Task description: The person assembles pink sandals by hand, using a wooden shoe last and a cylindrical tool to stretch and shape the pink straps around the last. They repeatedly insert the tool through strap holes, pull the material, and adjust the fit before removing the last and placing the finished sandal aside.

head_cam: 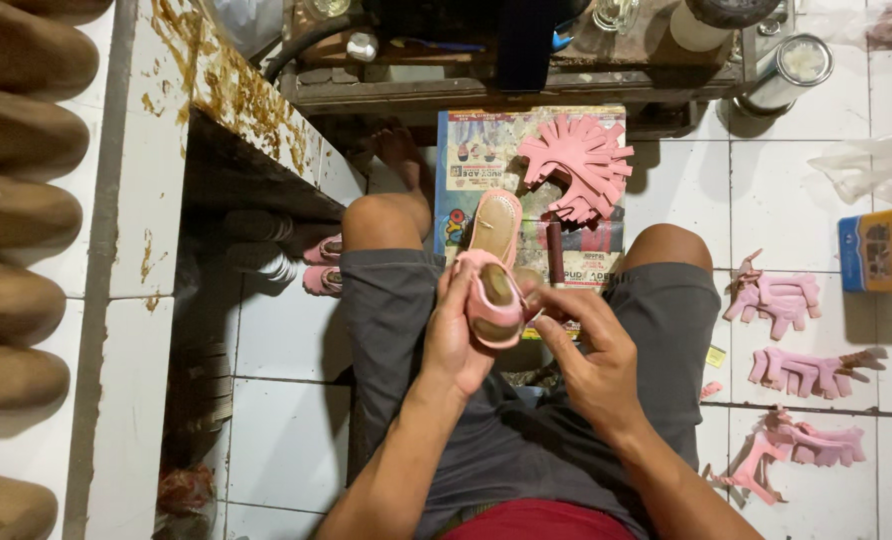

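Small pink strapped sandal upper on its brown foot-shaped last: held over my lap, my left hand cupping its side, my right hand pinching the strap edge; best kept steady, pressing evenly.

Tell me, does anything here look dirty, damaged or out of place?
Yes. The white ledge at upper left carries brown smears and drips along its edge. Pink cut pieces lie scattered on the floor tiles at right. The pink sandal held in the left hand and right hand looks unfinished.
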Motion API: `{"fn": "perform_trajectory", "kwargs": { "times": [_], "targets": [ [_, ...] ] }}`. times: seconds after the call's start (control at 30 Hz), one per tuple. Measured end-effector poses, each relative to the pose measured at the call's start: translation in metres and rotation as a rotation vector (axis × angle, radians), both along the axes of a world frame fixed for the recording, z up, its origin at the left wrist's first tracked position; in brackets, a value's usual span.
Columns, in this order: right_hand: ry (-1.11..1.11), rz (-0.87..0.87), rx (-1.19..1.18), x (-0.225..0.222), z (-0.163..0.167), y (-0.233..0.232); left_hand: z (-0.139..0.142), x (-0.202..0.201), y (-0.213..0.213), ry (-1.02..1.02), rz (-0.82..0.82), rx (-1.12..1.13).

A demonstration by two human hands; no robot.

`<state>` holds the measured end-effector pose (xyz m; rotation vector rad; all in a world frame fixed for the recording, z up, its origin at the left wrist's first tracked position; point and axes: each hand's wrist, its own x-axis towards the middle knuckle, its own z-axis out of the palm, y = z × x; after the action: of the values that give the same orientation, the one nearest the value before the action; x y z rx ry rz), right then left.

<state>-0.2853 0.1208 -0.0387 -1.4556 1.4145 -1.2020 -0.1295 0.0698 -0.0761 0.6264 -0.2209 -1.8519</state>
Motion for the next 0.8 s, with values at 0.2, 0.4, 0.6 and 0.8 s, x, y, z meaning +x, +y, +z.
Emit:
{"fn": "perform_trajectory", "kwargs": {
  "times": [0.2, 0.4, 0.6, 0.8],
  "targets": [
    [0.087, 0.178, -0.106, 0.002, -0.008, -0.008, 0.039, -0.009, 0.029, -0.434, 0.064, -0.131],
    [-0.678, 0.286, 0.416, -0.011, -0.021, -0.002, 0.033, 0.009, 0.037, -0.475, -0.122, -0.278],
    [-0.858, 0.185, 0.497, 0.002, -0.036, 0.019, 0.009, 0.020, 0.051, -0.741, -0.326, -0.466],
    [-0.783, 0.274, 0.611, -0.002, -0.047, 0.042, -0.001, 0.033, 0.063, -0.567, -0.424, -0.219]
  ]
}}
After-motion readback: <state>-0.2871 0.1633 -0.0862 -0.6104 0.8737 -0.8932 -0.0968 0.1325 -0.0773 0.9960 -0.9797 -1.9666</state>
